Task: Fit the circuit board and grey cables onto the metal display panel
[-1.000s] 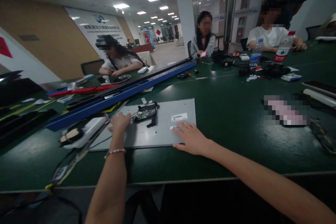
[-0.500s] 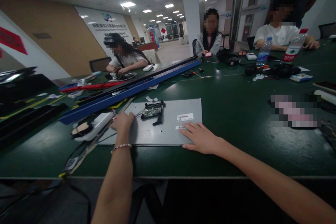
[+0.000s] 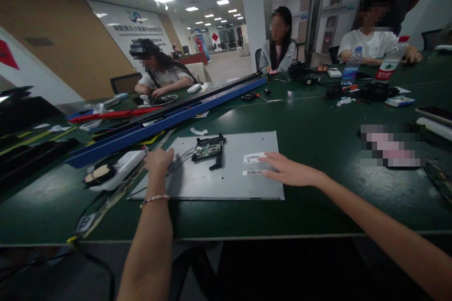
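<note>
A flat grey-white metal panel (image 3: pixel 197 183) lies on the green table, with a green circuit board (image 3: pixel 209 148) in a black bracket and thin cables on top. My left hand (image 3: pixel 158 162) is at the panel's left edge, near the cables, thumb spread from the fingers; its other fingertips are partly hidden. My right hand (image 3: pixel 289 169) is over the right edge, fingers stretched out near two white labels (image 3: pixel 251 158). Whether its fingertips touch the panel, I cannot tell.
Left of the panel lies a white device (image 3: pixel 122 171) with a cable. A long blue rail (image 3: pixel 169 122) runs diagonally behind. A blurred pink-and-black object (image 3: pixel 391 146) and bottles (image 3: pixel 351 68) are to the right. Several people sit around the table (image 3: pixel 318 216).
My right hand has shifted right, from lying flat on the panel to its edge. The panel has slid slightly right relative to the table. My left hand has moved a little left.
</note>
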Available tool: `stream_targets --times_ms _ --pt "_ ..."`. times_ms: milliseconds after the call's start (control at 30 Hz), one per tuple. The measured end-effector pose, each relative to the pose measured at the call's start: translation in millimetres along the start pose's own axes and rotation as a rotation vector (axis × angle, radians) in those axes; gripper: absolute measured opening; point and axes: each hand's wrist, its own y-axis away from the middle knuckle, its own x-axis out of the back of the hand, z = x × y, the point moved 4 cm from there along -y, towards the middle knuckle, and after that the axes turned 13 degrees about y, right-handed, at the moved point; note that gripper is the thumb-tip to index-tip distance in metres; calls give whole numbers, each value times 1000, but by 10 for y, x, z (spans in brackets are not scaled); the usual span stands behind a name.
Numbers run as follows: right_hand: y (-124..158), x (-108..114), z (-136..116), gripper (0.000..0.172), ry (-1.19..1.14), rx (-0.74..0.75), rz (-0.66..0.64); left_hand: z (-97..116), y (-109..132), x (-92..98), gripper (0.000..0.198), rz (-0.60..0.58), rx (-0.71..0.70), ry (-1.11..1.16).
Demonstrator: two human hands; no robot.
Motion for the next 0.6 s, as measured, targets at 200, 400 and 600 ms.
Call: stream_targets --times_ms 200,400,600 --pt "-51 207 375 77 -502 -330 231 59 58 -75 69 81 69 -70" --pt "-133 144 326 69 -667 -191 245 100 103 -113 72 95 106 -62" --pt "-87 185 315 70 -577 -165 234 99 89 -100 75 71 102 -65"
